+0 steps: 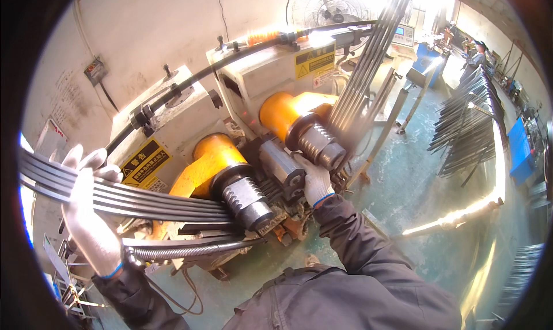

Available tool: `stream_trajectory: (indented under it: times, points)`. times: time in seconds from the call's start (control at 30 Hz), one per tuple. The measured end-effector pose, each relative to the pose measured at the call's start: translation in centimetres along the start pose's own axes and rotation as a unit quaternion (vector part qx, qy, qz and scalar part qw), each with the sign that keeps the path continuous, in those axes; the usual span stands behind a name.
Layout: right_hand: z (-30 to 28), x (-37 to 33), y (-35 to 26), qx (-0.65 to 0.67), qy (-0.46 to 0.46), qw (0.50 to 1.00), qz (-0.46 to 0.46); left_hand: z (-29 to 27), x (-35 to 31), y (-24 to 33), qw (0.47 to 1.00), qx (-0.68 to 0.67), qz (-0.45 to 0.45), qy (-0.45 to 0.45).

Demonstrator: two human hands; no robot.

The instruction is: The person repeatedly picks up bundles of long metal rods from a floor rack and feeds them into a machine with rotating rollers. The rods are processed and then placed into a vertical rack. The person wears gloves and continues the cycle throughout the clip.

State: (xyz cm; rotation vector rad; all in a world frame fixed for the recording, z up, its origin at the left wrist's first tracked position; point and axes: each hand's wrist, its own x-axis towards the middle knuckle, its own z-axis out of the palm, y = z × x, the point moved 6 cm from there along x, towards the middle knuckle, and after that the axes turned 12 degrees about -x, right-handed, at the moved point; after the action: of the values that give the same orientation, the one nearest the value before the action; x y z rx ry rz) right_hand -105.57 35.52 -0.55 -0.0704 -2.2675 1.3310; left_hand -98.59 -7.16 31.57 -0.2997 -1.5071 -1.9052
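Note:
My left hand (91,226), in a pale glove, is closed round several dark metal bars (161,198), its thumb across their front and its fingers behind. The bars run side by side to a grooved dark roller (245,197) on an orange machine arm (218,157). My right hand (318,183), gloved too, reaches between a grey metal block (282,164) and a second grooved roller (319,143); its fingertips are hidden there, so its grip does not show. Another bundle of bars (368,65) rises from the second roller's orange arm (282,114) toward the upper right.
Pale machine housings (253,65) with yellow warning labels stand against the wall, a curved black rail (196,78) above them. A ribbed hose (190,249) lies below the left bars. At right are stacked rods (466,122) and a distant person (478,56); a fan (331,10) stands behind.

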Motion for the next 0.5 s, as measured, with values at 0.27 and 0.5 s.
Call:
stream_trajectory:
  times: [0.27, 0.5]
  points:
    - [0.6, -0.4, 1.4, 0.184, -0.037, 0.976, 0.110, 12.7, -0.1, -0.4, 0.980, -0.007, -0.067, -0.185]
    - [-0.9, -0.7, -0.7, -0.004, -0.010, 0.999, -0.052, 15.0, 0.4, -1.1, 0.972, 0.009, -0.075, -0.225]
